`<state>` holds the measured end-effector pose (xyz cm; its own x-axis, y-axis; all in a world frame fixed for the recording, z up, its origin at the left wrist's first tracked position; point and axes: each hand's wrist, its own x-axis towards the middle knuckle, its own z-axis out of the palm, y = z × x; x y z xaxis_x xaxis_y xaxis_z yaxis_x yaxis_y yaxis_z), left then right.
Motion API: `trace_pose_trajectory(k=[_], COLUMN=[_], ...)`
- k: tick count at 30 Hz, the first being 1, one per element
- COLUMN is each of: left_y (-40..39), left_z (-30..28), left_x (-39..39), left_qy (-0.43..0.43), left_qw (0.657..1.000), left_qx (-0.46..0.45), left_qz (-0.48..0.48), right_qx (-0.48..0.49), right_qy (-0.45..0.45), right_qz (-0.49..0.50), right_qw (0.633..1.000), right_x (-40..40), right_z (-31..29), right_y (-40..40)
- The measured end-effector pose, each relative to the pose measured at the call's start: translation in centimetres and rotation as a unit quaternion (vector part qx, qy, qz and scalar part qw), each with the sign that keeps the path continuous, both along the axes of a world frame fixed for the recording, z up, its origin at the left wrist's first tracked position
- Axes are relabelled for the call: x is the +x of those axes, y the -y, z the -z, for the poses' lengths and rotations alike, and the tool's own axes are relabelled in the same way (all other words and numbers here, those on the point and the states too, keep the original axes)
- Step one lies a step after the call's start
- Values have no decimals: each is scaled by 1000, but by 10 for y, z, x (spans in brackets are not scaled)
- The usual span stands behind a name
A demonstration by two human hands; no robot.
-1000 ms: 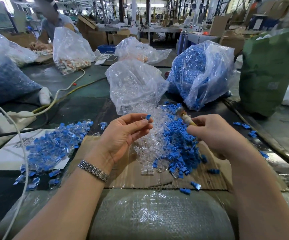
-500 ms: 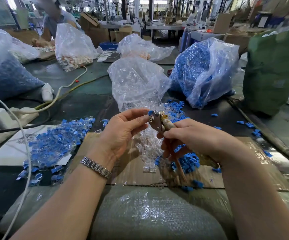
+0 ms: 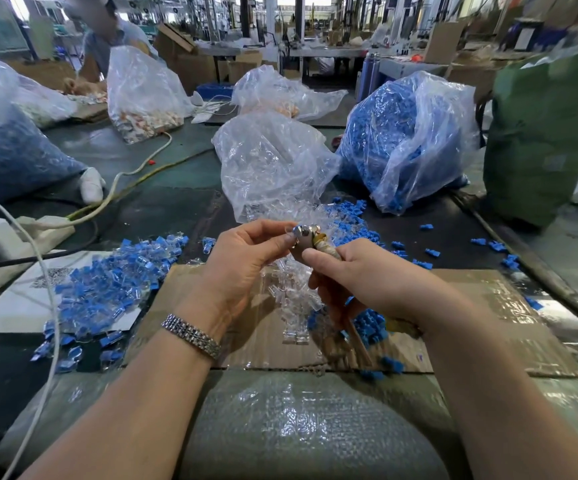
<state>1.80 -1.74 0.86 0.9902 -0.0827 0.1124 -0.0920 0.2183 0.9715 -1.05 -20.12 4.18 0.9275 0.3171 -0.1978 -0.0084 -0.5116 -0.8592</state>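
Head camera looks down on a dark green work table (image 3: 176, 202) with a pad of bubble wrap (image 3: 298, 427) along its near edge. At the far right stands a green sack (image 3: 544, 133). Left of it sits a plastic bag of blue parts (image 3: 401, 140), and just beside that is a clear bag (image 3: 273, 168) with its mouth open toward the person. A flat cardboard sheet (image 3: 488, 306) lies in front of the bags. To its left a heap of blue-and-clear pieces (image 3: 107, 289) spreads over a white sheet. On the cardboard lie a pile of clear housings (image 3: 294, 306) and, just right of it, a smaller pile of blue caps (image 3: 370, 323).

Both hands are raised above the cardboard, close together. The right hand (image 3: 367, 282) grips a hand tool (image 3: 318, 244), its fingers curled round the tape-wrapped handles and its thumb lying on top. The tool's metal head points up and to the left. The left hand (image 3: 242, 268), with a metal bracelet (image 3: 192, 336) at the wrist, pinches a small clear part (image 3: 290, 231) between thumb and forefinger, right against the tool's head. The part is barely visible.
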Motion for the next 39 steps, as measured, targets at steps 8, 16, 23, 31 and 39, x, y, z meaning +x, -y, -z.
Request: trace_pose_trajectory(k=[8, 16, 23, 31, 39], left_y=[-37, -39, -38, -36, -32], left_z=[3, -6, -11, -9, -6], left_x=[13, 4, -3, 0, 0], left_qy=[36, 31, 17, 44, 50], left_qw=[944, 850, 849, 850, 914], left_qx=[248, 518, 514, 521, 402], left_qz=[-214, -95, 119, 66, -16], right_qx=[-75, -383, -405, -366, -289], right_qy=[70, 87, 84, 140, 159], right_qz=[101, 203, 199, 219, 70], right_qw=[990, 897, 888, 894, 942], right_x=[13, 26, 36, 26, 15], right_z=[-13, 16, 31, 23, 16], right_y=[35, 71, 69, 61, 53])
